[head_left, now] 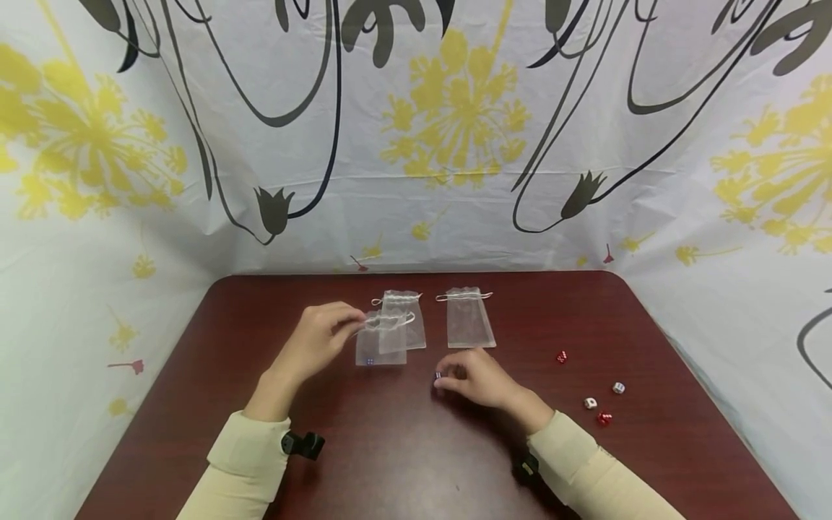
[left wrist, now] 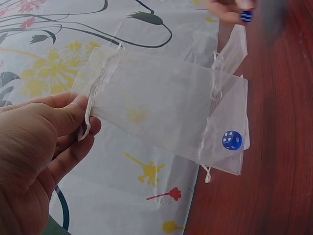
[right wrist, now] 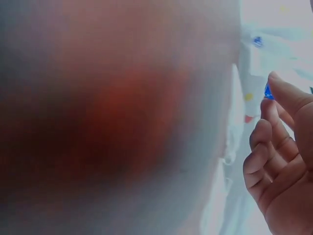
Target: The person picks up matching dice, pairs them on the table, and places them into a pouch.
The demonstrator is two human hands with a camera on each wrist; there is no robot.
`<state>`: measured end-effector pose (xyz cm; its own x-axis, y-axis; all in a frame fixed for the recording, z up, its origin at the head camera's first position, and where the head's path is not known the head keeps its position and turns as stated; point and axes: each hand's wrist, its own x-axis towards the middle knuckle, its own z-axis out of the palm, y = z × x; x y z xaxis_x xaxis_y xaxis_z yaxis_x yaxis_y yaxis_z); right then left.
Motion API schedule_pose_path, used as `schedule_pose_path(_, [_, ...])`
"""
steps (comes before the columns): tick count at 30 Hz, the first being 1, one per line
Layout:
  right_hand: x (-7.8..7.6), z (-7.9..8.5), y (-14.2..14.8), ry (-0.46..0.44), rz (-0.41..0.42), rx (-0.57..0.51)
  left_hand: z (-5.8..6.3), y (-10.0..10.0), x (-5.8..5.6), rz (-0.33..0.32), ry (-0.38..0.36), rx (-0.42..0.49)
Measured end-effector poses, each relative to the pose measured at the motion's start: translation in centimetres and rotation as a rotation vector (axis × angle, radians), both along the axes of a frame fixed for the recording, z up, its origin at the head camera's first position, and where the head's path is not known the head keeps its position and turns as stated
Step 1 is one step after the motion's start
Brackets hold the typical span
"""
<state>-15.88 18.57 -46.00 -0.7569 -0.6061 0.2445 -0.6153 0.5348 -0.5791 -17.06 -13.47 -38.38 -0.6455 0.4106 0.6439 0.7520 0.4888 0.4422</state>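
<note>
My left hand [head_left: 315, 339] pinches the drawstring end of a sheer white organza pouch [left wrist: 156, 105] between thumb and fingers. A blue die [left wrist: 232, 140] with white dots lies at the bottom corner of this pouch, showing through the mesh. Its lower end overlaps a second sheer pouch [head_left: 416, 336] lying on the table. To the right, my right hand [head_left: 477, 375] holds another blue die [right wrist: 268, 91] between the tips of thumb and index finger, low over the table and in front of a third pouch [head_left: 469, 323].
On the right of the dark red wooden table [head_left: 390, 462] lie a red die [head_left: 562, 357], a white die [head_left: 618, 388], another white die [head_left: 590, 403] and a second red die [head_left: 604, 418]. A flower-patterned cloth [head_left: 455, 238] hangs behind the table and at both sides.
</note>
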Motion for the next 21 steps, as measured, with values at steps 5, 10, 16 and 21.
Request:
schedule_pose_path(5, [-0.6,2.0,-0.2,0.042,-0.017,-0.071,0.0,0.1,0.0,0.004,0.009,-0.002])
schedule_pose_path(10, [-1.3,4.1,-0.8,0.092,-0.021,-0.134,-0.1,0.1,0.1,-0.001,0.001,-0.004])
schedule_pose_path(16, [-1.7,5.8,-1.5,0.100,-0.019,-0.167,-0.3,0.2,0.1,-0.008,-0.001,-0.010])
schedule_pose_path(21, [-1.9,6.7,-1.9,0.118,-0.025,-0.187,-0.4,0.2,0.1,-0.009,-0.009,-0.002])
